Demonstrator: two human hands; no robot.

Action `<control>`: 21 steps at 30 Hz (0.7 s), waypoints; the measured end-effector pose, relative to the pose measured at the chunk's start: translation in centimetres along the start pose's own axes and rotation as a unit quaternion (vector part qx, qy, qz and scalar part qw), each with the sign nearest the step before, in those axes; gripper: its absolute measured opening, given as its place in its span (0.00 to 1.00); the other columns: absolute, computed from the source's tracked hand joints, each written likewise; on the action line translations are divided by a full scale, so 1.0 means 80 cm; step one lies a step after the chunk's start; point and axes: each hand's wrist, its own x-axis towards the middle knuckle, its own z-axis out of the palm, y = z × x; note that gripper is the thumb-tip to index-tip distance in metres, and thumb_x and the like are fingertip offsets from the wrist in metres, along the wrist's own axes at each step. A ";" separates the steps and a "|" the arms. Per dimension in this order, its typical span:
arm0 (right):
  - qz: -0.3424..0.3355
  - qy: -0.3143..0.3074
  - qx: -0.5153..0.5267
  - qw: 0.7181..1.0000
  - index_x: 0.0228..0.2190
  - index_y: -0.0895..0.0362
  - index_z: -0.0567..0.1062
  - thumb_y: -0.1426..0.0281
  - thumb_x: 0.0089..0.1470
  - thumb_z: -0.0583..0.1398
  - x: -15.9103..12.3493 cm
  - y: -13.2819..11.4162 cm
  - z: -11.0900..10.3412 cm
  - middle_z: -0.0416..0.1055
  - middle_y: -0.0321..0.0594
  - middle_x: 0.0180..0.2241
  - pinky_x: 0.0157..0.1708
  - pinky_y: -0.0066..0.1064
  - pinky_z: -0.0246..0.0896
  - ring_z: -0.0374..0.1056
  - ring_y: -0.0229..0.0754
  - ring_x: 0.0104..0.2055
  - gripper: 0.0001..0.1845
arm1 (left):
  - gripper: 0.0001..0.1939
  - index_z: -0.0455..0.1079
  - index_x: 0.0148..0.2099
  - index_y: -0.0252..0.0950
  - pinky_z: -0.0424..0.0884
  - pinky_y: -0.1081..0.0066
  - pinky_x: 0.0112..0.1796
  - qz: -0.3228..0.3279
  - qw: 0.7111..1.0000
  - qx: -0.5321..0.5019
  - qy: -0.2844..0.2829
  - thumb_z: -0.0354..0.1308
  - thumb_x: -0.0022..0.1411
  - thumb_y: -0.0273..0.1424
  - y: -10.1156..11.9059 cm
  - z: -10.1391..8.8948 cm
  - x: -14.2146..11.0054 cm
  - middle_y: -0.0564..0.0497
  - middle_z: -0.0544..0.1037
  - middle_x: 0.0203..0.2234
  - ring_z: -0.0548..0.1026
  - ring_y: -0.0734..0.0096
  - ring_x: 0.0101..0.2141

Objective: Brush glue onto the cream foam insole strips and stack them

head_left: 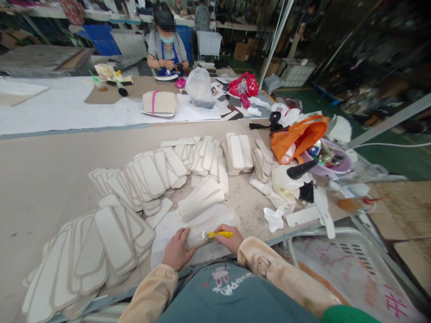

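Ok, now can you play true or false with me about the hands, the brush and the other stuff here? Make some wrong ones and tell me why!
1. The right hand holds a yellow brush. True.
2. The left hand holds a brush too. False: it touches the pale pieces in front of the person.
3. The orange bag is on the person's right. True.
4. The basin near that bag is green. False: it is purple.
5. A pink band goes round a bundle on the far table. True.
6. The person across the table wears a red apron. False: the apron is blue.
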 end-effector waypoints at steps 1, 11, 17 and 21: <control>0.006 0.019 -0.006 1.000 0.28 0.56 0.76 0.70 0.45 0.59 -0.001 0.004 -0.012 0.70 0.30 0.18 0.24 0.23 0.59 0.66 0.34 0.22 0.06 | 0.32 0.57 0.59 0.34 0.63 0.65 0.52 0.000 1.000 0.001 0.001 0.57 0.53 0.36 0.000 0.000 0.000 0.41 0.63 0.54 0.66 0.60 0.52; 0.032 0.174 -0.082 0.981 0.31 0.55 0.74 0.65 0.49 0.57 -0.023 0.031 -0.124 0.71 0.33 0.22 0.26 0.27 0.62 0.68 0.38 0.24 0.09 | 0.31 0.58 0.59 0.33 0.63 0.64 0.52 -0.011 1.000 0.002 -0.001 0.56 0.54 0.36 0.001 0.001 0.001 0.41 0.64 0.54 0.67 0.59 0.51; -0.177 0.184 -0.373 0.892 0.37 0.58 0.73 0.69 0.57 0.51 -0.014 0.015 -0.096 0.74 0.44 0.33 0.35 0.29 0.62 0.70 0.41 0.34 0.12 | 0.31 0.57 0.59 0.35 0.64 0.64 0.51 -0.019 1.000 0.002 -0.009 0.55 0.54 0.37 0.003 -0.001 0.001 0.41 0.63 0.55 0.68 0.59 0.51; -0.216 0.124 -0.430 0.868 0.34 0.59 0.74 0.74 0.54 0.52 -0.007 0.007 -0.055 0.73 0.46 0.29 0.32 0.31 0.62 0.69 0.44 0.33 0.11 | 0.30 0.56 0.59 0.36 0.64 0.64 0.51 -0.019 1.000 -0.004 -0.011 0.55 0.55 0.36 0.004 -0.002 0.001 0.42 0.63 0.55 0.67 0.60 0.51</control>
